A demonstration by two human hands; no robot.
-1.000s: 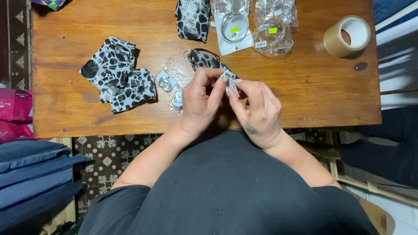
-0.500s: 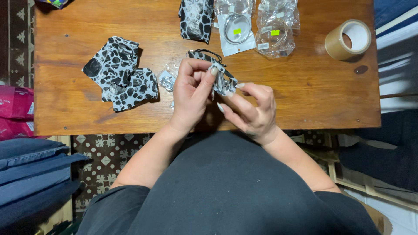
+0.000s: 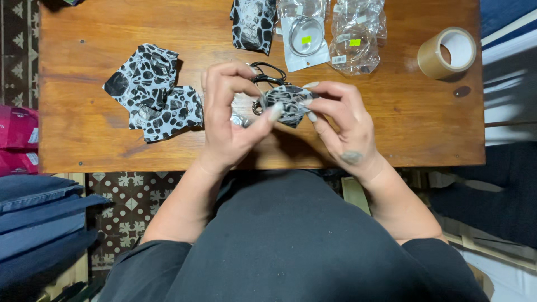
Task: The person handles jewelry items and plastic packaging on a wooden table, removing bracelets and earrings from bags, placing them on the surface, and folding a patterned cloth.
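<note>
Over a wooden table [image 3: 112, 151], the left hand [image 3: 226, 126] and right hand [image 3: 344, 123] pinch a small black-and-white patterned pouch [image 3: 286, 103] between closed fingertips, holding it raised, seemingly to manage its black cord [image 3: 268, 72].

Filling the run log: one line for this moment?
left hand: grips pouch | right hand: grips pouch | pouch: black-and-white, above table

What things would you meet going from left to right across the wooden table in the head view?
Spotted pouches → left hand → small spotted pouch held in both hands → right hand → tape roll.
</note>
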